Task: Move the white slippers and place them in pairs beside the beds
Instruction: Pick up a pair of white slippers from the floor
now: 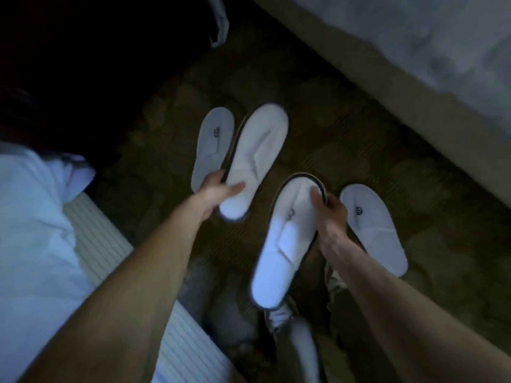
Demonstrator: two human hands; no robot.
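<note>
each hand grips one slipper over the carpet [345, 128]: left hand [218, 189] fingers around one [257, 150], right hand [330, 214] another [284, 244]. two more lie unpaired on the floor [213, 147] [373, 225]; pairing remains.

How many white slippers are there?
4: one in the left hand, one in the right hand, one on the carpet behind the left-hand one, one on the carpet at right. More may be hidden.

I see my left hand [218, 189] gripping one white slipper [257, 158], my right hand [330, 214] gripping another [284, 244]. Two more slippers [213, 147] [373, 228] lie on the patterned carpet [331, 139] between two beds [33, 217] [428, 51].
</note>
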